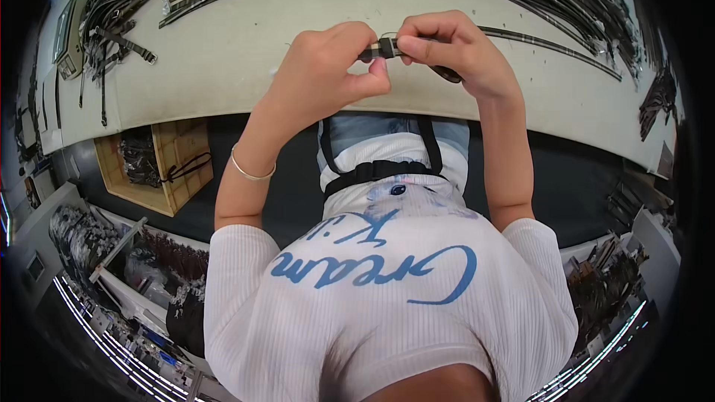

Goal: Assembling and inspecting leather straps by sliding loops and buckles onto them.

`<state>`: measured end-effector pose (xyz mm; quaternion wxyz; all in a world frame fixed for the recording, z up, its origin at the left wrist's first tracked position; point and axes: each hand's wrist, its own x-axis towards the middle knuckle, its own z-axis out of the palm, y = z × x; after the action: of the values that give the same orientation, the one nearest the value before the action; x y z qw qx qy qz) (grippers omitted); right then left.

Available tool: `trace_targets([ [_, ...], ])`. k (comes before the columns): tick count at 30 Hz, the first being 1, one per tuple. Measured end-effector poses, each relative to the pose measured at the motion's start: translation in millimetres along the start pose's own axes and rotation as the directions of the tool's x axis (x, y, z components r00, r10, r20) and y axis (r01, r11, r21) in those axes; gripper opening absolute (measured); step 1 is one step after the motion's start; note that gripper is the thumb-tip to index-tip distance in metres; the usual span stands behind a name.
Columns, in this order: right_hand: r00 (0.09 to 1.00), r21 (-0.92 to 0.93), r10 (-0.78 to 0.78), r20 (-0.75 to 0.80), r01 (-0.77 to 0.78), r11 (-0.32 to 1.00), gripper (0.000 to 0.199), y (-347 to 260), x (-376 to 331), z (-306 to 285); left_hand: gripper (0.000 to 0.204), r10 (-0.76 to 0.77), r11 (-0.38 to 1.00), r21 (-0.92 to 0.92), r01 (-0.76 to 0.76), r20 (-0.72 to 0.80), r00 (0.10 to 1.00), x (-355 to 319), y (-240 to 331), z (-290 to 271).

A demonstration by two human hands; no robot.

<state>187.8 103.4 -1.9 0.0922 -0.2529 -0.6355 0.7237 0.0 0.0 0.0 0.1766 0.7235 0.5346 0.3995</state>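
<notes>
Bright, even indoor light, likely from overhead. Pale table [223, 59] well lit, near washed out in the middle; soft, short shadows under the hands and straps [566, 0]. Strong fisheye bend: table edge curves, black vignette fills all corners. Near white shirt [387, 305] slightly soft. Rim areas dim, smeared; streaked glare lines low left and low right.

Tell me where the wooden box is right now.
In the head view, the wooden box sits on the person's left, below the near edge of the pale table, beside the left forearm with the bracelet; dark straps lie inside it.
</notes>
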Motion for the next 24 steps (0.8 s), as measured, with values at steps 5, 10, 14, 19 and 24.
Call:
trace_targets([
  [5, 1.000, 0.182, -0.002, -0.001, 0.002, 0.983, 0.021, -1.7, -3.7, 3.9, 0.014, -0.027, 0.999, 0.024, 0.027, 0.006, 1.000, -2.5, 4.3, 5.2],
  [10, 0.996, 0.089, -0.083, -0.034, 0.086, 0.992, 0.022, -4.3, -4.3, 9.2, 0.012, -0.186, 0.975, -0.114, 0.190, 0.042, 0.982, -3.5, 10.9, 1.2],
  [14, 0.998, -0.016, -0.066, -0.005, 0.066, 0.998, 0.023, -6.9, -7.4, 2.9, 0.012, -0.221, 0.910, -0.313, 0.274, 0.193, 0.956, -0.4, 9.9, -10.1],
  [19, 1.000, -0.037, -0.004, -0.007, 0.004, 0.999, 0.023, -5.2, -5.3, -2.0, 0.012, -0.157, 0.946, -0.268, 0.183, 0.114, 0.981, 0.1, 11.1, -8.4],
  [24, 0.993, -0.103, -0.112, 0.037, 0.116, 0.988, 0.018, -5.5, -6.2, 3.1, 0.013, -0.290, 0.878, -0.274, 0.392, 0.347, 0.892, 4.3, 9.4, -14.1],
])
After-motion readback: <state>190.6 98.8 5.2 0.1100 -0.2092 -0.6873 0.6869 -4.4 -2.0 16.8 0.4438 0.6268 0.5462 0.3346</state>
